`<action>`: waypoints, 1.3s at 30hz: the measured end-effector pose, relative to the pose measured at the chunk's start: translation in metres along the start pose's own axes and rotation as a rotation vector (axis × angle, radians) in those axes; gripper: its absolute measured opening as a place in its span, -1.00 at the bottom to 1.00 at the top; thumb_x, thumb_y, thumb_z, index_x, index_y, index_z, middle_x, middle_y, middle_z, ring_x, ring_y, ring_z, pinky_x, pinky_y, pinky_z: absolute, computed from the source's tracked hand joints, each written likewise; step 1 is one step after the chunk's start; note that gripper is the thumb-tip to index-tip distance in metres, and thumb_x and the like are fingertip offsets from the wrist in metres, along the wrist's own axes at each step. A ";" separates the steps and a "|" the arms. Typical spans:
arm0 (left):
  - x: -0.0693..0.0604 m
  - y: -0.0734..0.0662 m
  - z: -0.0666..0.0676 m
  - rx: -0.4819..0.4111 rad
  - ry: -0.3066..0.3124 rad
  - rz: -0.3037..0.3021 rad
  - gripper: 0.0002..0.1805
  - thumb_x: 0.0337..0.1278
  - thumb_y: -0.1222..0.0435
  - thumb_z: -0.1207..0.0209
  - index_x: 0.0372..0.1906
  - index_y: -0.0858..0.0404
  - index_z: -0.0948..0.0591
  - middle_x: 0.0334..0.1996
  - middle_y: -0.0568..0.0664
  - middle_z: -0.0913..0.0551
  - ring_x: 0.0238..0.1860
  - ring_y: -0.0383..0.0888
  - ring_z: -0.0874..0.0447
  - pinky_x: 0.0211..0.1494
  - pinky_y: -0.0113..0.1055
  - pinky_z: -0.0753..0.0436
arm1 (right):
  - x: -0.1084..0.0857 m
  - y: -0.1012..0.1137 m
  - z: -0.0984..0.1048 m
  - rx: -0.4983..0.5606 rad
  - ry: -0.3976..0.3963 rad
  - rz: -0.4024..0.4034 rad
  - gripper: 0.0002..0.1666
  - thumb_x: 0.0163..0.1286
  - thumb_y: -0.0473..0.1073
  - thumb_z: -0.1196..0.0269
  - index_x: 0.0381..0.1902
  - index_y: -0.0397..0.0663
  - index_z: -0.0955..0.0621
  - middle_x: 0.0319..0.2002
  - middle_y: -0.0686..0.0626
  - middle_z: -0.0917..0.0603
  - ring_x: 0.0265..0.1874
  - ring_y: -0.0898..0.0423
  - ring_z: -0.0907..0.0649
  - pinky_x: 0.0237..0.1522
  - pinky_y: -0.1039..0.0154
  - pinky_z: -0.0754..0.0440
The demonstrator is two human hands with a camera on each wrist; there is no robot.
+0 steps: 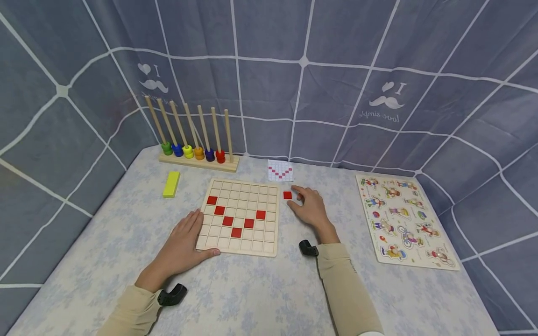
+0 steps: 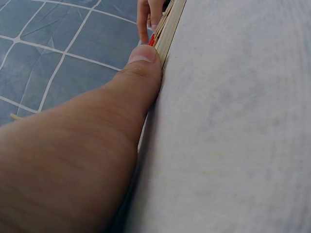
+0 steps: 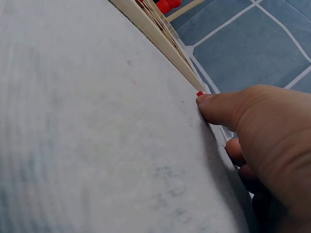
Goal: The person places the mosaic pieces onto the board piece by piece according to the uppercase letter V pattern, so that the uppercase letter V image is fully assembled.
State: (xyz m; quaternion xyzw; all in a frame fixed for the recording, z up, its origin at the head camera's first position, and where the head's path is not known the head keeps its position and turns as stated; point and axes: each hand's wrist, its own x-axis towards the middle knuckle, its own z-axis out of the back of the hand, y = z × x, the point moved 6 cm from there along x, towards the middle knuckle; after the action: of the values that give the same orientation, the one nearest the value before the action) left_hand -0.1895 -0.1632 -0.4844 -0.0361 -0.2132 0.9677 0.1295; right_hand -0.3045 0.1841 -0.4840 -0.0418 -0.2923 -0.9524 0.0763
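Note:
A wooden grid board (image 1: 248,247) lies flat on the table, with several red square tiles (image 1: 228,221) set in a V across its cells. My left hand (image 1: 180,245) rests at the board's lower left corner, fingers along the left side and thumb (image 2: 143,60) against the front edge. Just right of the board, a loose red tile (image 1: 287,195) lies on the table. My right hand (image 1: 310,206) is beside it, with thumb and index finger spread around the tile; in the right wrist view the tile appears at the thumb tip (image 3: 206,99). Whether they touch, I cannot tell.
Behind the board lies a small pattern card (image 1: 280,171) with a pink V. A wooden peg stand (image 1: 201,162) with coloured rings stands at the back left, near a yellow block (image 1: 171,184). On the right is a picture puzzle board (image 1: 403,224). Tile-patterned curtains (image 1: 269,84) enclose the table.

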 end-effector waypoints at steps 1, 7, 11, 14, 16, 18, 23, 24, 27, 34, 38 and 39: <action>0.000 0.000 0.000 -0.002 0.000 0.001 0.36 0.00 -0.37 -0.31 0.60 0.48 0.00 0.62 0.37 0.01 0.62 0.34 0.09 0.58 0.35 -0.05 | 0.000 0.000 0.000 0.001 0.004 -0.002 -0.39 0.37 0.02 -0.33 0.35 0.04 -0.58 -0.30 -0.04 -0.54 -0.28 0.00 -0.40 -0.12 0.12 -0.33; -0.001 0.001 -0.001 -0.004 0.002 0.004 0.36 0.01 -0.37 -0.30 0.60 0.48 0.00 0.62 0.36 0.02 0.63 0.34 0.10 0.59 0.33 -0.04 | 0.000 0.000 0.000 0.021 0.001 -0.021 -0.50 0.35 0.01 -0.33 0.22 0.03 -0.68 -0.33 -0.01 -0.53 -0.29 0.01 -0.39 -0.12 0.12 -0.32; 0.000 0.001 0.000 -0.006 0.003 -0.002 0.36 0.02 -0.37 -0.30 0.60 0.48 0.01 0.62 0.36 0.02 0.63 0.34 0.10 0.58 0.34 -0.04 | 0.000 -0.002 0.001 0.051 -0.026 -0.038 -0.57 0.33 0.01 -0.35 0.10 0.00 -0.72 -0.38 0.01 -0.56 -0.28 0.01 -0.43 -0.11 0.11 -0.38; 0.001 0.002 0.000 -0.002 0.006 -0.004 0.36 0.02 -0.37 -0.30 0.60 0.48 0.01 0.63 0.36 0.03 0.63 0.34 0.10 0.59 0.33 -0.04 | 0.001 -0.003 0.000 0.062 -0.047 -0.048 -0.60 0.31 0.01 -0.36 0.04 -0.03 -0.73 -0.41 0.03 -0.56 -0.28 0.01 -0.44 -0.10 0.12 -0.41; 0.001 0.003 -0.001 -0.002 0.008 -0.003 0.36 0.02 -0.37 -0.30 0.60 0.48 0.01 0.63 0.35 0.03 0.63 0.34 0.10 0.59 0.33 -0.04 | 0.000 -0.003 0.000 0.066 -0.057 -0.042 -0.62 0.30 0.01 -0.36 0.01 -0.04 -0.73 -0.42 0.04 -0.56 -0.29 0.02 -0.44 -0.09 0.12 -0.42; 0.001 0.004 -0.002 0.001 0.010 -0.002 0.36 0.01 -0.37 -0.30 0.60 0.48 0.01 0.63 0.35 0.03 0.63 0.34 0.09 0.59 0.32 -0.05 | -0.001 -0.003 0.000 0.077 -0.067 -0.026 -0.65 0.29 -0.02 -0.36 -0.03 -0.05 -0.74 -0.44 0.04 -0.55 -0.31 0.02 -0.43 -0.08 0.12 -0.40; 0.001 0.003 -0.002 -0.003 0.010 0.003 0.37 0.01 -0.40 -0.28 0.61 0.47 0.01 0.62 0.36 0.02 0.62 0.35 0.08 0.58 0.33 -0.06 | -0.003 0.001 0.001 0.145 -0.094 0.026 -0.73 0.25 -0.10 -0.38 -0.12 -0.05 -0.74 -0.48 0.03 -0.52 -0.36 0.04 -0.41 -0.05 0.11 -0.32; 0.001 0.003 -0.002 -0.002 0.010 0.004 0.37 0.01 -0.40 -0.28 0.61 0.47 0.01 0.62 0.36 0.02 0.62 0.35 0.08 0.58 0.33 -0.06 | -0.003 0.001 0.001 0.172 -0.097 0.035 -0.74 0.24 -0.11 -0.39 -0.12 -0.06 -0.74 -0.48 0.03 -0.52 -0.36 0.05 -0.41 -0.05 0.12 -0.33; 0.001 0.003 -0.001 0.002 0.011 0.006 0.36 0.02 -0.39 -0.28 0.61 0.47 0.01 0.63 0.35 0.02 0.62 0.34 0.08 0.58 0.33 -0.06 | -0.003 0.004 -0.001 0.237 -0.084 0.060 -0.76 0.25 -0.14 -0.39 -0.12 -0.04 -0.74 -0.46 0.03 -0.54 -0.32 0.08 -0.43 -0.04 0.16 -0.41; 0.000 0.003 0.000 0.001 0.009 0.000 0.35 0.02 -0.37 -0.30 0.60 0.48 0.00 0.63 0.35 0.02 0.63 0.34 0.09 0.58 0.33 -0.06 | -0.007 0.021 -0.007 0.283 0.037 0.111 -0.77 0.25 -0.14 -0.41 -0.13 -0.06 -0.74 -0.45 0.05 -0.55 -0.30 0.09 -0.48 -0.12 0.21 -0.48; 0.000 0.003 -0.001 -0.003 0.011 0.002 0.36 0.02 -0.38 -0.29 0.60 0.48 0.00 0.63 0.35 0.03 0.63 0.34 0.10 0.58 0.34 -0.05 | -0.009 0.028 -0.010 0.232 0.090 0.123 -0.75 0.28 -0.12 -0.40 -0.11 -0.06 -0.74 -0.45 0.08 -0.54 -0.33 0.13 -0.49 -0.16 0.25 -0.47; 0.001 0.003 -0.001 -0.005 0.011 0.003 0.36 0.02 -0.37 -0.29 0.60 0.48 0.00 0.63 0.35 0.02 0.63 0.34 0.10 0.58 0.34 -0.05 | -0.010 0.030 -0.010 0.220 0.095 0.124 -0.75 0.29 -0.12 -0.39 -0.10 -0.06 -0.74 -0.45 0.08 -0.54 -0.33 0.13 -0.49 -0.16 0.25 -0.47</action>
State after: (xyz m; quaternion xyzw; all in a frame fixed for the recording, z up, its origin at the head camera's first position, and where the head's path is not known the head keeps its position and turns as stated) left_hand -0.1905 -0.1650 -0.4866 -0.0418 -0.2149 0.9671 0.1294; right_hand -0.2903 0.1548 -0.4773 -0.0061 -0.3881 -0.9088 0.1530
